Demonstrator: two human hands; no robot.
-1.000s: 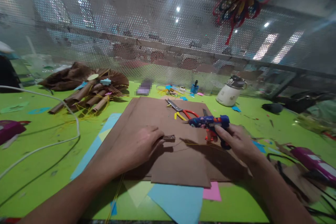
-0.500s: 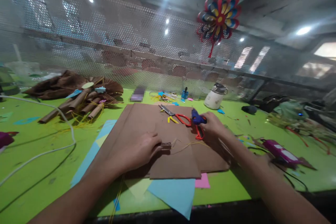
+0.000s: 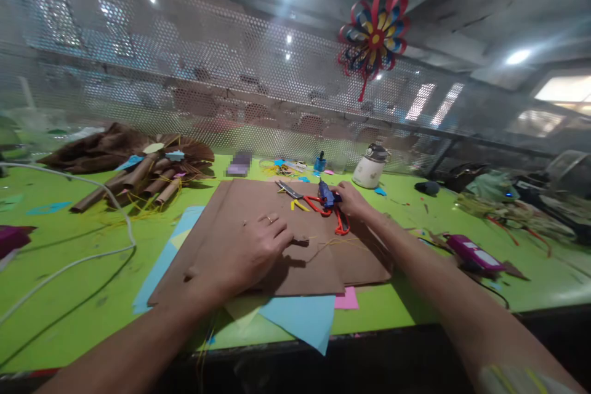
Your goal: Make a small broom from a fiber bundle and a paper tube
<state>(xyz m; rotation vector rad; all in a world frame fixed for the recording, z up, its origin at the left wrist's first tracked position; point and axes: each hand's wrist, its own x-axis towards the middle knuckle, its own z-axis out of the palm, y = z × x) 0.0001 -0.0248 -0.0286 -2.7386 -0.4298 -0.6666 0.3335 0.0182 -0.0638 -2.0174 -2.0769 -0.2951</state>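
Observation:
My left hand [image 3: 265,243] is closed over the brown paper sheets, its fingers pinching a small brown piece of rolled or folded paper [image 3: 302,241] whose end sticks out to the right. Farther back and to the right, my right hand [image 3: 348,200] grips a dark blue glue gun [image 3: 327,195], its tip pointing away from me. Under and beside it lie red-handled scissors [image 3: 314,203] on the stacked brown paper [image 3: 231,203], blades toward the back left. Thin yellow strands [image 3: 330,243] lie between my hands. Small yellow paper bits [image 3: 300,204] sit by the scissors.
Brown paper tubes [image 3: 138,175] and a fan-like craft stand at the left near a white cable [image 3: 122,215]. A white jar [image 3: 370,167] is at the back. A magenta device [image 3: 473,253] lies right. Blue paper [image 3: 305,320] reaches the front edge. A paper flower [image 3: 375,37] hangs above.
My left hand has risen and turned slightly, with the brown piece still in its fingers. My right hand has brought the blue glue gun a little left over the scissors. The view has shifted.

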